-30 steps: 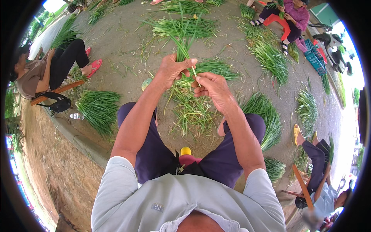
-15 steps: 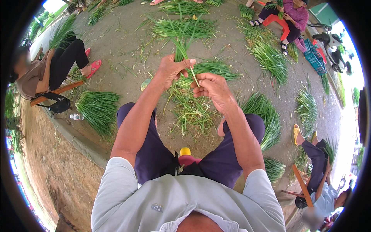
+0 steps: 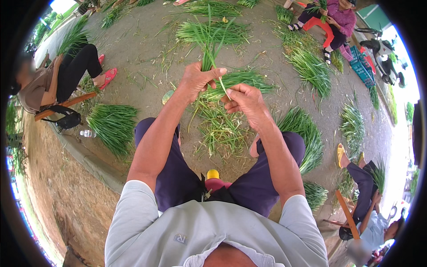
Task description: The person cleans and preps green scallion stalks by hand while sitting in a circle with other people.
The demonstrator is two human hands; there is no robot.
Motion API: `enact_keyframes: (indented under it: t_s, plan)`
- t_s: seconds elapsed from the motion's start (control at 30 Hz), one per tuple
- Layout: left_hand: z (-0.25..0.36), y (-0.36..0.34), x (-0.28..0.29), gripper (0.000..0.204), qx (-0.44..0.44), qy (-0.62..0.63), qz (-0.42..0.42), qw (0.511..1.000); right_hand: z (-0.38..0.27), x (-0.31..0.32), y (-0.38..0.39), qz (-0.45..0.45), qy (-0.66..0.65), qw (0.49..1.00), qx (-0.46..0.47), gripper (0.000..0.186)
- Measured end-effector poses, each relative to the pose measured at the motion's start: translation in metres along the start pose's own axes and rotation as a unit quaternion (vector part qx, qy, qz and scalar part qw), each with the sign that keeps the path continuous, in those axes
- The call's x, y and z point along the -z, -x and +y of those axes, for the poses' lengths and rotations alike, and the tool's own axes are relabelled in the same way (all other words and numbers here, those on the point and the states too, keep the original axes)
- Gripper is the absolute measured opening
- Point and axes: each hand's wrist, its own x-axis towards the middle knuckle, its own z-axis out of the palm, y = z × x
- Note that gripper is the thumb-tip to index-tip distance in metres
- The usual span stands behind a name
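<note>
My left hand (image 3: 197,82) is closed round a small bunch of long green chives (image 3: 208,57), whose leaves point away from me. One pale stalk (image 3: 223,84) slants down from that bunch toward my right hand (image 3: 245,102). There, my thumb and fingers pinch its lower end. Beneath my hands lies a loose heap of trimmed, yellowish chive scraps (image 3: 222,129) on the ground. Just beyond it is a pile of green chives (image 3: 251,81), partly hidden behind my hands.
More chive piles lie around me: one at left (image 3: 113,129), one by my right knee (image 3: 302,135), another farther ahead (image 3: 213,33). A clear plastic bottle (image 3: 88,133) lies at left. Seated people with chives are left, far right and lower right. Teal crates (image 3: 362,66) stand at right.
My right fingers have shifted very slightly along the pale stalk's end. My left hand stays almost still round the bunch.
</note>
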Motion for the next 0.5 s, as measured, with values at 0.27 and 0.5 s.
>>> enact_keyframes:
  t_s: [0.27,0.5]
  plan:
    - [-0.0068,-0.0054,0.0043,0.037,0.003,0.014,0.003,1.0,0.0053,0.0002,-0.0036,0.032,0.032,0.999,0.019,0.021]
    - [-0.0046,-0.0053,0.0052,0.039,0.004,0.017,0.022,1.0,0.0076,0.008,-0.0061,0.082,0.033,0.996,0.027,0.024]
